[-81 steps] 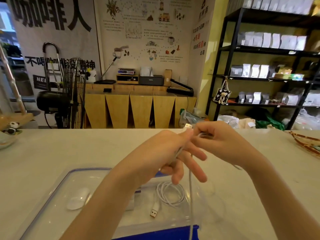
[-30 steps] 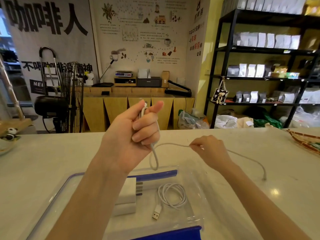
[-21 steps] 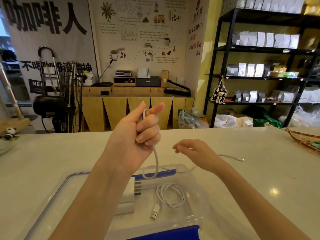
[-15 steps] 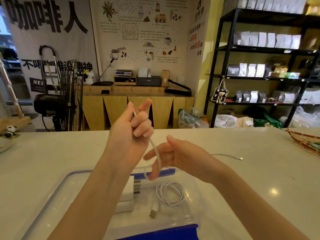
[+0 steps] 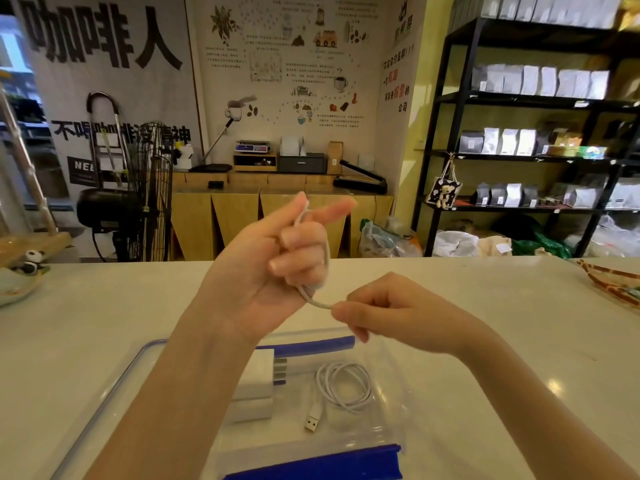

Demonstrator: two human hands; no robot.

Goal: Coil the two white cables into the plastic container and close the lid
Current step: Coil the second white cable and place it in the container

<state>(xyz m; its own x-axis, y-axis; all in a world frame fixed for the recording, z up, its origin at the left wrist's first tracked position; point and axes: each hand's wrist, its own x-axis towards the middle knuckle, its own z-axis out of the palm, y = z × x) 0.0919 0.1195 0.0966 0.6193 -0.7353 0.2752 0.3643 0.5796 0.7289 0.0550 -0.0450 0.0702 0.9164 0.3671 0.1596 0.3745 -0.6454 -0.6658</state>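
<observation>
My left hand (image 5: 277, 261) is raised above the counter with a white cable (image 5: 317, 301) wound around its curled fingers. My right hand (image 5: 398, 311) pinches the same cable just below and to the right of the left hand. A second white cable (image 5: 344, 386) lies coiled in the clear plastic container (image 5: 384, 441), its USB plug pointing toward me. The container has blue clips at its far and near edges. Its clear lid (image 5: 114, 386) with a blue rim lies flat to the left.
White charger blocks (image 5: 258, 382) sit in the container beside the coiled cable. A small dish with a panda figure (image 5: 24, 271) stands at the counter's left edge. A woven tray (image 5: 613, 282) lies at the far right. Shelves and a fan stand behind the counter.
The right hand has drawn the loose cable in from the counter and brought it around the left hand's fingers, adding turns. The trailing end on the right of the counter is gone from view.
</observation>
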